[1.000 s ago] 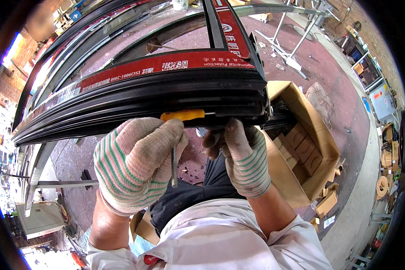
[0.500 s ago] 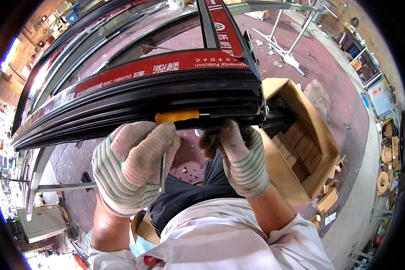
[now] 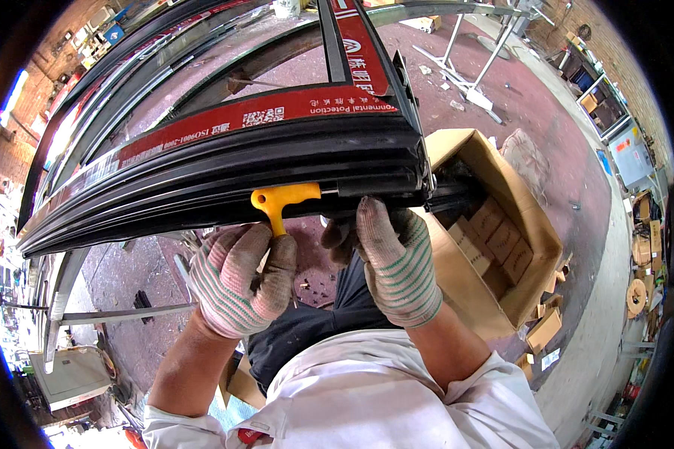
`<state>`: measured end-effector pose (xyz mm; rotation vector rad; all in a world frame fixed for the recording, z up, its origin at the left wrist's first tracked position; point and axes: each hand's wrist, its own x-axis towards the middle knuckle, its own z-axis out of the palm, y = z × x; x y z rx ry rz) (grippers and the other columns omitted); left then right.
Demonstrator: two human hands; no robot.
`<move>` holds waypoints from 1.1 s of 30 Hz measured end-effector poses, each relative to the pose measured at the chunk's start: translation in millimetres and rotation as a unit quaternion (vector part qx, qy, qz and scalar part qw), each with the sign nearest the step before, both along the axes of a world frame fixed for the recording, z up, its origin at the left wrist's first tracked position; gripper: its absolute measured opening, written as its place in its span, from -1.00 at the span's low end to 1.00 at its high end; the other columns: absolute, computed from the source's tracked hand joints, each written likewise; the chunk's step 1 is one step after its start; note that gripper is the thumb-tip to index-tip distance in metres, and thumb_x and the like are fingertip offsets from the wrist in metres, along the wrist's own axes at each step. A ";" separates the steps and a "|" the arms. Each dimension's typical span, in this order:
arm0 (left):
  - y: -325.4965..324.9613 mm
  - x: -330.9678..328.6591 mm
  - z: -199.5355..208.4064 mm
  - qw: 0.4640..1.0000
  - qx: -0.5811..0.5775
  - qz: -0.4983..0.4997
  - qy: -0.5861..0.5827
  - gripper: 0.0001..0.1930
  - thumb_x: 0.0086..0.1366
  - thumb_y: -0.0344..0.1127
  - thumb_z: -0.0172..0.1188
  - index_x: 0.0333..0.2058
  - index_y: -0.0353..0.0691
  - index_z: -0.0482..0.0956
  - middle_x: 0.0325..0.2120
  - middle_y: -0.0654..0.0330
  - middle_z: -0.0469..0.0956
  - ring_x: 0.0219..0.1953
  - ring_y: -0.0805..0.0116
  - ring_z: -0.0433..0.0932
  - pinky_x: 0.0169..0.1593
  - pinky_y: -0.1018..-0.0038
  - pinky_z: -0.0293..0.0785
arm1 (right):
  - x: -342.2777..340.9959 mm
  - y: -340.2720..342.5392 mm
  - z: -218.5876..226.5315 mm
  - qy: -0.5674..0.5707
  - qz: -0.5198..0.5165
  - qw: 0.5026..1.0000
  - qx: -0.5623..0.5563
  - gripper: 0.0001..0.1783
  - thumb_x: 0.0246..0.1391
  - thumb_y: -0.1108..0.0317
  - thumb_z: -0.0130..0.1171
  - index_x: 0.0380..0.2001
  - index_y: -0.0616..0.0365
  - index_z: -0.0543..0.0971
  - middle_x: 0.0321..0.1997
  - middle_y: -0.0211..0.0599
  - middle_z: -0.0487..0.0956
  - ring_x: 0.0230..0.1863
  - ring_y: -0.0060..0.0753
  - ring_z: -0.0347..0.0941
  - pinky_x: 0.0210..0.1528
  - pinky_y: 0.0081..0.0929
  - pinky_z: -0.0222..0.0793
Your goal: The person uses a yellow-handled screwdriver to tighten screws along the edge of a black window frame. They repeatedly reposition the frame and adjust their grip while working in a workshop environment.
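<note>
In front of me lies a black window or door frame [image 3: 225, 161] with red-and-white protective film along its upper face. My left hand [image 3: 243, 277], in a white knit glove with green stripes, pinches the stem of a yellow T-handle hex key [image 3: 286, 196]. The key's handle lies along the frame's near side, its short metal end pointing right against the profile. My right hand [image 3: 397, 262], gloved alike, is closed at the frame's lower edge near the corner, thumb up. Its fingers are partly hidden in shadow, and what they hold cannot be made out.
An open cardboard box [image 3: 494, 232] with small brown cartons inside stands right of the frame corner. Cardboard scraps [image 3: 544, 331] lie beside it. A metal stand [image 3: 464, 82] is farther back. Long metal bars [image 3: 277, 56] extend behind the frame, and a grey-white case [image 3: 73, 374] sits lower left.
My left hand has dropped and turned, baring the yellow stem between its fingers; the long metal shaft is now mostly hidden. My right hand stays near the same spot by the corner.
</note>
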<state>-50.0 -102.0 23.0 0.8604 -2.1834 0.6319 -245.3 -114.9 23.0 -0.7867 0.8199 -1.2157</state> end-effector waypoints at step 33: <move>12.2 -17.8 70.9 0.954 0.198 0.067 0.216 -0.81 0.17 -0.61 0.28 -0.23 -0.30 0.61 -0.34 0.13 0.62 -0.30 0.40 0.57 -0.16 0.51 0.50 | -4.1 -2.9 -3.5 -0.063 0.036 0.997 -0.033 -0.79 0.28 0.26 0.12 -0.28 0.18 0.59 -0.44 -0.43 0.61 -0.47 -0.69 0.47 -0.41 -0.67 0.39</move>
